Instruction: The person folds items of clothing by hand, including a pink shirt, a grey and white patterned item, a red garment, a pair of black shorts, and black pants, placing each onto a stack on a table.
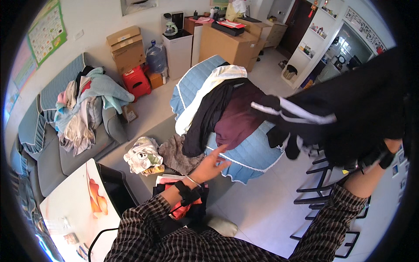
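My left hand (211, 165), with a bracelet and a black wrist strap, is empty with fingers apart, near the edge of a blue quilted cover (252, 152). On that cover lie a maroon garment (237, 111), a black garment (204, 119) and a white garment (201, 95). My right hand (391, 147) is raised at the right, holding up a black garment with white stripes (353, 101); the cloth hides most of its fingers. Left of my left hand are a grey-brown garment (178, 154) and a bundled white printed garment (144, 155). Folded clothes (178, 209) lie below my left wrist.
A grey sofa (49, 160) bears a heap of clothes (85, 108). A table with a flower print (78, 199) stands at lower left. Cardboard boxes (222, 42), a red case (136, 82) and a water bottle (156, 57) are beyond. Black metal chair legs or racks (314, 190) stand at right.
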`<state>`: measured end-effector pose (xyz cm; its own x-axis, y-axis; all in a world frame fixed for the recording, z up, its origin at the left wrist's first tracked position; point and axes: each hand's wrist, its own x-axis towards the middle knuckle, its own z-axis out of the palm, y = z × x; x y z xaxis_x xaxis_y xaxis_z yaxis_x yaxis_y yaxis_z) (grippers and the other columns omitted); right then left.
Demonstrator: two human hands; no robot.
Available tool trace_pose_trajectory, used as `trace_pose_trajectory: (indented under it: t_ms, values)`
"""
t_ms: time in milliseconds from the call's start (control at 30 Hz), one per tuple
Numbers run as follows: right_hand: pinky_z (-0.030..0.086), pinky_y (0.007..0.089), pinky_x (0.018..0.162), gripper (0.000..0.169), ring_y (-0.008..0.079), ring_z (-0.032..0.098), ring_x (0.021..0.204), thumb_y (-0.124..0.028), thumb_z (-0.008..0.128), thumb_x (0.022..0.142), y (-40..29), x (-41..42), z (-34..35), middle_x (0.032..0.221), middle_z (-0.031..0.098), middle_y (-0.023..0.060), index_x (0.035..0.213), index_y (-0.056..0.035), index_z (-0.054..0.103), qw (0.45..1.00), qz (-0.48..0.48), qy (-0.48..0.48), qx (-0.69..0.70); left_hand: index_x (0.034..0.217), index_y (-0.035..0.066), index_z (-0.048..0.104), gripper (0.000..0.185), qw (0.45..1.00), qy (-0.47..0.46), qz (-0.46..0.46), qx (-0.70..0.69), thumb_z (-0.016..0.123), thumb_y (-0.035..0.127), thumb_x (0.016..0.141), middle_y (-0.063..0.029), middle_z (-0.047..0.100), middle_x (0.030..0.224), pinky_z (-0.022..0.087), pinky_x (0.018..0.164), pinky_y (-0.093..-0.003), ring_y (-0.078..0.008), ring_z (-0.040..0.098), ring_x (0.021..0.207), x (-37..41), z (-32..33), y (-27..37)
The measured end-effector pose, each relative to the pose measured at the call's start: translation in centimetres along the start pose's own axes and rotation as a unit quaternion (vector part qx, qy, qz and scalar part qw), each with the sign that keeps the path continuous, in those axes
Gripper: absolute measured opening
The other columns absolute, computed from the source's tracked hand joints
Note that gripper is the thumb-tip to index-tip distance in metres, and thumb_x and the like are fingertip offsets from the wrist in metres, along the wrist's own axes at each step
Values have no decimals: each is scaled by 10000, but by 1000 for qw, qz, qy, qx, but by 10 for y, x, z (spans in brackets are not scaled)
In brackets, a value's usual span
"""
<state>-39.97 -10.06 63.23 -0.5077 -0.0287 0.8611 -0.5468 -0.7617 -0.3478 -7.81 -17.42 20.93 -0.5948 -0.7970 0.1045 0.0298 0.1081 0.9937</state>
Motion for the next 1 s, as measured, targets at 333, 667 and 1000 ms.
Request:
trace_pose_trajectory:
  t_ms: [333,667,1000]
  values:
    - [440,312,1043,431,172,530,1197,-135,544,978,-37,-155,-30,1287,543,92,1375,-24,417,960,-2,-212,-184,1491,13,292,766,939,-80,336,0,659,34,819,-234,326,1517,336,1126,-405,-346,343,1416,-84,70,94]
    - [492,346,1001,535,187,530,1194,-104,519,986,-60,-173,4,1332,486,106,1461,-21,286,964,136,-229,-21,1298,138,579,461,856,117,-179,-471,481,465,988,-26,654,1188,466,993,-408,-224,592,1100,-119,-22,90]
    - [531,303,691,358,189,659,770,-390,585,917,-97,-141,95,898,703,64,979,-54,691,830,422,-26,363,1019,68,549,84,914,350,194,-69,554,131,963,-8,549,867,428,789,-254,-111,527,805,-135,-79,149]
